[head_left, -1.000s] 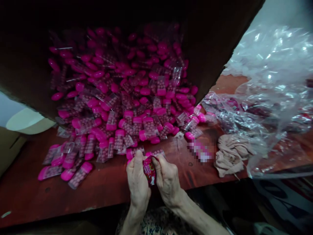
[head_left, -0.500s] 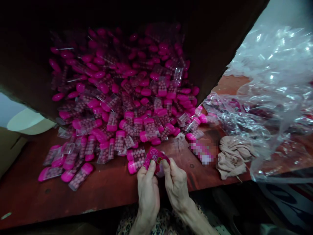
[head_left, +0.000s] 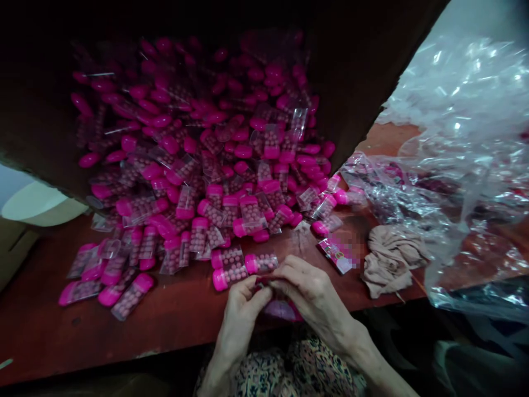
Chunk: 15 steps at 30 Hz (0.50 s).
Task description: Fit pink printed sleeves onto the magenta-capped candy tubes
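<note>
Near the table's front edge, my left hand and my right hand pinch a small pink printed packet between them. My fingers cover most of its upper edge, and its lower part hangs below them. Just beyond my fingertips lies a clear container of small pink balls with a bright pink cap. Two similar capped containers sit just left of it. Another pink printed packet lies flat on the table, to the right of my right hand.
A large heap of pink-capped containers spills from a dark box onto the red-brown table. At right are a crumpled beige cloth and clear plastic bags. A pale bowl stands at far left.
The packet has tipped down and come closer to me, its printed face turned from view. My right hand has swung over its top. The container beyond my fingertips now shows.
</note>
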Tool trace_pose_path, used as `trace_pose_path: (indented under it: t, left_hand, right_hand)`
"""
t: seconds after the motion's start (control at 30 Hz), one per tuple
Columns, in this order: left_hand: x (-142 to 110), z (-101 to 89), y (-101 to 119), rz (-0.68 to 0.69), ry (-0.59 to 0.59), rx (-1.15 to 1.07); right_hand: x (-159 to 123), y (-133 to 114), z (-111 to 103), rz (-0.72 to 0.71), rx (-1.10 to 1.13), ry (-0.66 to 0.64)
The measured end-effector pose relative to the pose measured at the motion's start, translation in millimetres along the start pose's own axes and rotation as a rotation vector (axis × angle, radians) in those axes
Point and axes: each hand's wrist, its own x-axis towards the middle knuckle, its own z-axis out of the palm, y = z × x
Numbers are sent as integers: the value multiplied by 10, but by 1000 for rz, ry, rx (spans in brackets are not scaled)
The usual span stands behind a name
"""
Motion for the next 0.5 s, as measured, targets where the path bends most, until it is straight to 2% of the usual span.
trace_pose_path:
  t: [0.1, 0.2, 0.27, 0.33, 0.4, 0.5]
  left_hand:
    - [11, 54, -34, -41, 86, -155]
    - [27, 83, -105, -4, 180, -77]
    - [41, 72, -137, 20, 208, 9]
    - [51, 50, -135, 37, 212, 62]
    - [46, 36, -104, 41, 194, 87]
    - [19, 37, -60, 21, 148, 110]
  right_hand:
    - [0, 15, 76, 107, 118, 205]
    - [-7, 5, 151, 179, 177, 305]
    - [-16, -8, 181, 192, 190, 319]
    - [-25, -7, 188, 175, 181, 274]
    - [-28, 23, 184, 138, 90, 245]
    - [-26, 98, 192, 98, -114, 292]
